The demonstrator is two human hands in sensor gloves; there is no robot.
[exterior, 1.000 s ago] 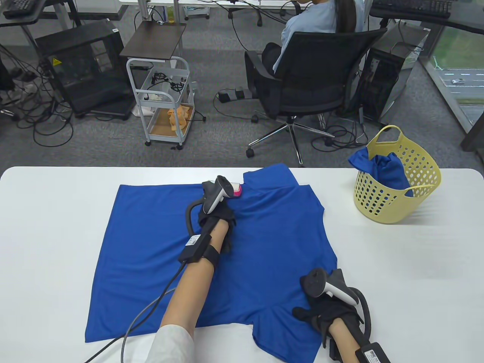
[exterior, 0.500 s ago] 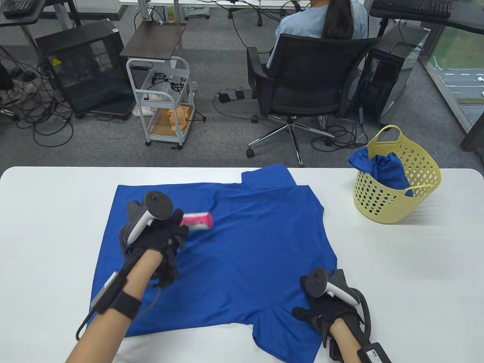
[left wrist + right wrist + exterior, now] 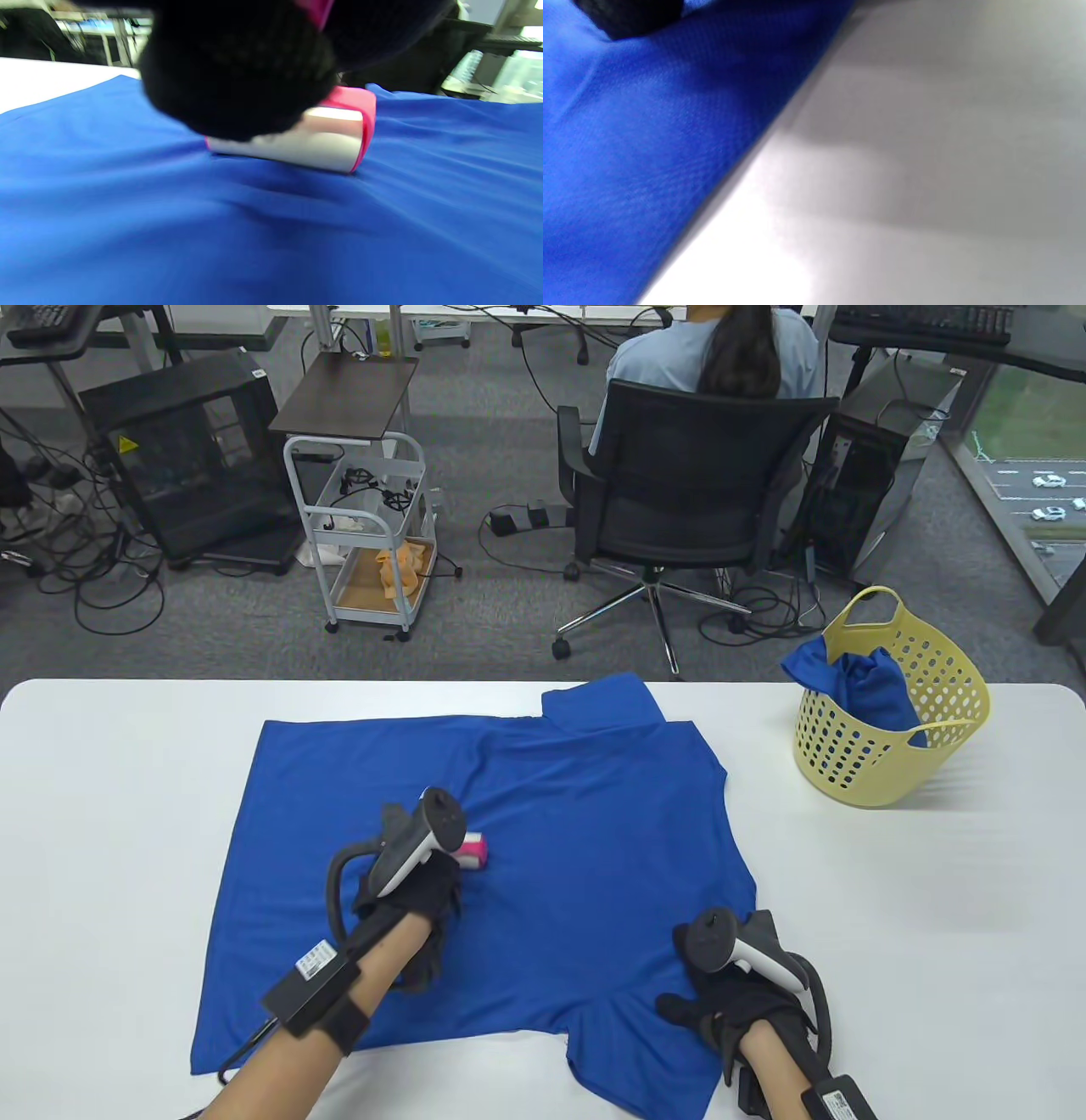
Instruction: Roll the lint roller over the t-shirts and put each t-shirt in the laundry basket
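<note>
Gripping lint roller (image 3: 473,853), left hand (image 3: 416,891) hiding handle

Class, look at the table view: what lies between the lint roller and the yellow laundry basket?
From the lint roller, blue t-shirt runs to its edge; then bare white table up to the laundry basket. The table view shows this.

Beyond your white table (image 3: 127,780): a person (image 3: 713,356) seated in a black office chair (image 3: 696,500); a white wheeled cart (image 3: 369,534) left of it; a black computer case (image 3: 182,453) farther left; cables (image 3: 102,585) across the grey carpet.
</note>
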